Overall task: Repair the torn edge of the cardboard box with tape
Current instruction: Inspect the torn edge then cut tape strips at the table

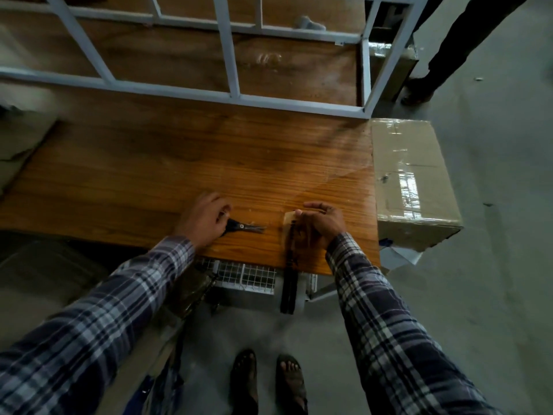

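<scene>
While the left hand (pixel 206 218) grips scissors (pixel 247 226) and the right hand (pixel 320 224) holds tape (pixel 289 232), the cardboard box (pixel 410 181) beyond the right hand awaits repair.

Quick count: two hands, the left hand (pixel 206 218) and the right hand (pixel 321 224), one pair of scissors (pixel 244 226), one roll of tape (pixel 289 223) and one wooden table (pixel 149 181). There's one taped-up cardboard box (pixel 413 181) just off the table's right end, and one white metal frame (pixel 227 49) at the back. Down below I count two sandalled feet (pixel 269 381).
</scene>
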Demonstrator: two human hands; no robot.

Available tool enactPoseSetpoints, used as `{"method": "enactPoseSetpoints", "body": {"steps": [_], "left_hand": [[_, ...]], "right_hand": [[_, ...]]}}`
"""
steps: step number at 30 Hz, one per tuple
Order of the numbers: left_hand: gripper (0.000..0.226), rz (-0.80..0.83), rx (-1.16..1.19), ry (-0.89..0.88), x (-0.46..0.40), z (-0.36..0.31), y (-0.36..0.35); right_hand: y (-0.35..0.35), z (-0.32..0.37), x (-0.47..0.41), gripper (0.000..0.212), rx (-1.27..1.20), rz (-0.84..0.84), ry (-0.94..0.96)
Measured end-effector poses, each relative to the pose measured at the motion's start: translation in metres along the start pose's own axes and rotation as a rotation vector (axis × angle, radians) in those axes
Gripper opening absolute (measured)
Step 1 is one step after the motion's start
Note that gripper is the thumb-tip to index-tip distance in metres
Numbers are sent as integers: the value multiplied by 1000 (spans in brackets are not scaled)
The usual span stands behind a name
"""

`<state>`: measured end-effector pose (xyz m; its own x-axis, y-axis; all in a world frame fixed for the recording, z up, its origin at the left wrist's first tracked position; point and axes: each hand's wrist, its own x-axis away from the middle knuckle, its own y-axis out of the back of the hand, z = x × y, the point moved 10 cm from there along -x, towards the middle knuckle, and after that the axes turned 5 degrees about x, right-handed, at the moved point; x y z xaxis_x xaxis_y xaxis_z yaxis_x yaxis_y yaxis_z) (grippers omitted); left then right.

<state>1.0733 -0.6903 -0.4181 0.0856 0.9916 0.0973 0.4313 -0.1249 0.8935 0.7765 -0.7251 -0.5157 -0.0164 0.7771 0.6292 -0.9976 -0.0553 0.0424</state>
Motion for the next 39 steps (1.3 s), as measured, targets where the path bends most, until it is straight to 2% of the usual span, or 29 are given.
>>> {"method": "enactPoseSetpoints", "body": {"steps": [5,8,12,16,18,23,28,33,39], "left_hand": [[40,76,-158,19,23,21,-9],[43,89,-241,-9,20,13,-9],[44,195,-395,16,10,6,-11],[50,309,-646,-95,14,-4,-20],[52,330,-636,-103,22,-3,-25],[37,388,-550,-113,38,5,-24],[45,516,-606,-38,46,24,-18],[62,587,-566,16,47,29,-19],[65,582,-549,-4,42,11,-30]], "right_hand": [[0,-4,-5,40,8,1,-4],[-1,-2,-3,39,8,20,3],[-2,-1,-2,40,-12,40,-4],[-3,-1,-4,40,-48,58,-5],[-4,0,-3,40,-54,63,-7],[-5,0,-1,43,-48,79,-20],[-9,7,10,45,-95,136,-8],[-12,15,21,47,-123,186,-1],[-15,16,25,51,-123,286,40]]}}
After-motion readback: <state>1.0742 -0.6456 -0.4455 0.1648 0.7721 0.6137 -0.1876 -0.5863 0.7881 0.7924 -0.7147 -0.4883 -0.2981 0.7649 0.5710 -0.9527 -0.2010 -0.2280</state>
